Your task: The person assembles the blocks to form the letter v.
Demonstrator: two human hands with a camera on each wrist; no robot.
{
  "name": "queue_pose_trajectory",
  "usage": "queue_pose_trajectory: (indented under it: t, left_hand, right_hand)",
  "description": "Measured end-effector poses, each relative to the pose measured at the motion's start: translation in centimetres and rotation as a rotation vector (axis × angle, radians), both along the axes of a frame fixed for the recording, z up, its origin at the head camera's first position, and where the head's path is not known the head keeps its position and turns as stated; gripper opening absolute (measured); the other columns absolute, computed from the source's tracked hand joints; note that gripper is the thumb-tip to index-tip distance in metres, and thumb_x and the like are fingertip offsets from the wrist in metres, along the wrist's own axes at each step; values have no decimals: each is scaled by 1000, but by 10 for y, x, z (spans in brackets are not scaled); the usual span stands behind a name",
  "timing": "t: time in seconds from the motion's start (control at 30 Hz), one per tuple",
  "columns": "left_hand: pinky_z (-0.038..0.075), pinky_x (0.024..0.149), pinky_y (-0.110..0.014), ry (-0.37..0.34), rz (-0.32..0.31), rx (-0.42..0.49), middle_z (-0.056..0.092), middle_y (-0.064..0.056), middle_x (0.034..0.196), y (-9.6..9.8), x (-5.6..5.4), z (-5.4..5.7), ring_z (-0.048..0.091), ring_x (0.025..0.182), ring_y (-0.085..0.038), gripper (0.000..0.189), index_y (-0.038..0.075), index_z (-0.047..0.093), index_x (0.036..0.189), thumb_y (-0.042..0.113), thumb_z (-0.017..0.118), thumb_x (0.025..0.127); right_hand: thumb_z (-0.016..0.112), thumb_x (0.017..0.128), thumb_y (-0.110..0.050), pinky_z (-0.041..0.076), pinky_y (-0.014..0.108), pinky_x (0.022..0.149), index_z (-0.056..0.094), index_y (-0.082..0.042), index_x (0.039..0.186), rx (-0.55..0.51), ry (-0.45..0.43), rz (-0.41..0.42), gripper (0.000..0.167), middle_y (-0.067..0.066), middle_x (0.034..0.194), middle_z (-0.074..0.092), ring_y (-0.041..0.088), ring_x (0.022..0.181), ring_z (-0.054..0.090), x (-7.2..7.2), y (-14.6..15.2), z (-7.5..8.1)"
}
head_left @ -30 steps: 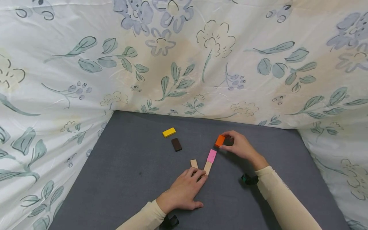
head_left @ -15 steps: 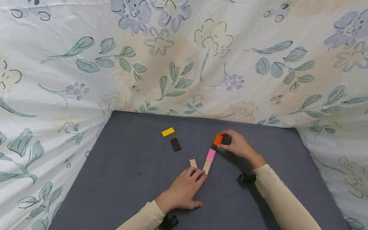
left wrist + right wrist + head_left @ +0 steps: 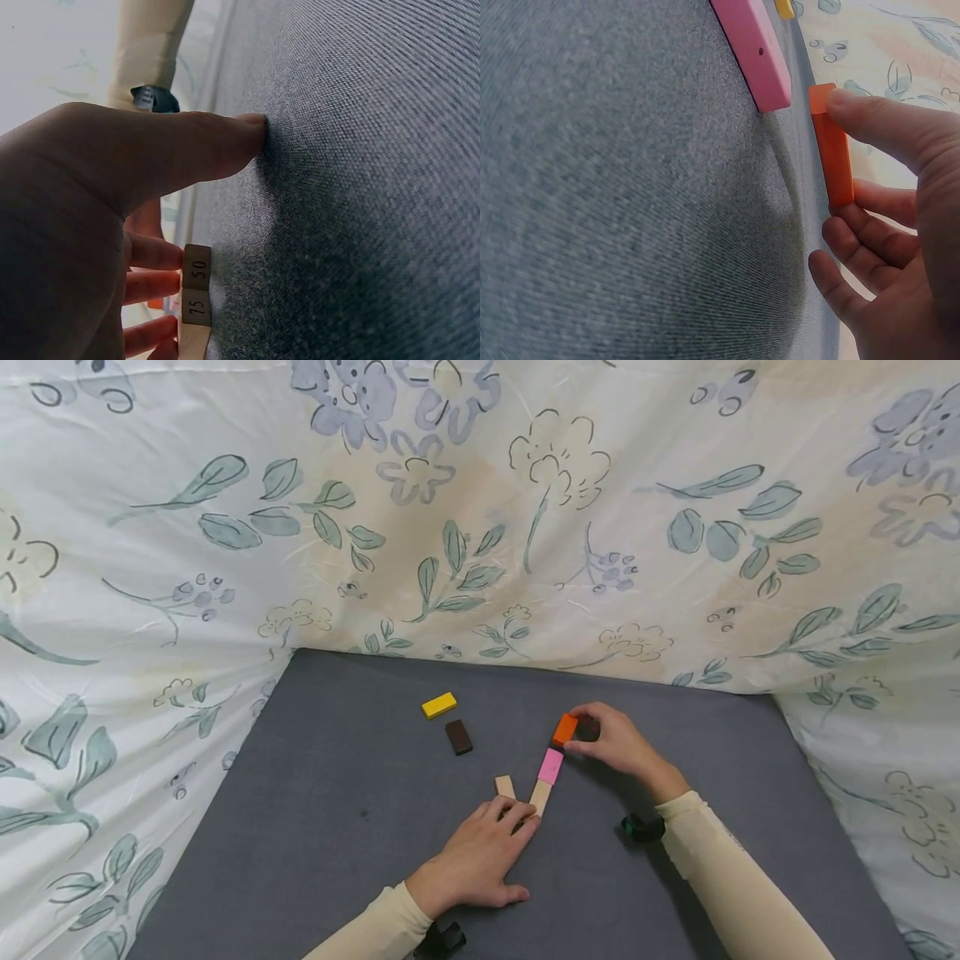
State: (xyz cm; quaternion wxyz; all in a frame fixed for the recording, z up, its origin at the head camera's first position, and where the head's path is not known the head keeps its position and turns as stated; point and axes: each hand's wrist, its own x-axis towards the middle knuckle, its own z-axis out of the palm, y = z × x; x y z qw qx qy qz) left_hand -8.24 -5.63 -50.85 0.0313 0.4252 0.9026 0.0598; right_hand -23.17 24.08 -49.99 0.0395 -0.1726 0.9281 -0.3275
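Note:
My right hand pinches an orange block between thumb and fingers. In the right wrist view the orange block is held just off the end of a pink block, with a small gap. The pink block continues a line from a plain wooden block. Another wooden block slants beside it, forming a V shape. My left hand rests with its fingertips on the near ends of the wooden blocks, covering them. In the left wrist view, block ends marked 50 and 75 touch those fingers.
A yellow block and a dark brown block lie farther back on the grey cloth surface. Flower-patterned fabric hangs behind and along both sides.
My right hand has carried the orange block leftward, closer to the far end of the pink block. The left hand stays in place on the wooden blocks.

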Motion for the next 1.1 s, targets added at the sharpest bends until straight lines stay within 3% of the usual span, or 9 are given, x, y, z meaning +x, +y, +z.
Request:
queue_pose_trajectory:
  t: [0.43, 1.1]
  left_hand:
    - [42, 117, -41, -8, 9, -10, 46, 0, 160, 3, -1, 1, 42, 140, -22, 94, 17, 53, 160, 70, 80, 88]
    - [42, 117, -41, -28, 21, -15, 45, 0, 160, 4, -1, 0, 41, 141, -22, 95, 19, 52, 161, 72, 79, 87]
  right_hand:
    - [95, 87, -30, 55, 55, 97, 69, -2, 136, 10, 7, 29, 62, 14, 124, 68, 32, 107, 65, -5, -1, -7]
    - [95, 86, -33, 53, 55, 101, 71, -1, 134, 11, 9, 60, 62, 13, 124, 69, 32, 110, 65, -3, -1, -11]
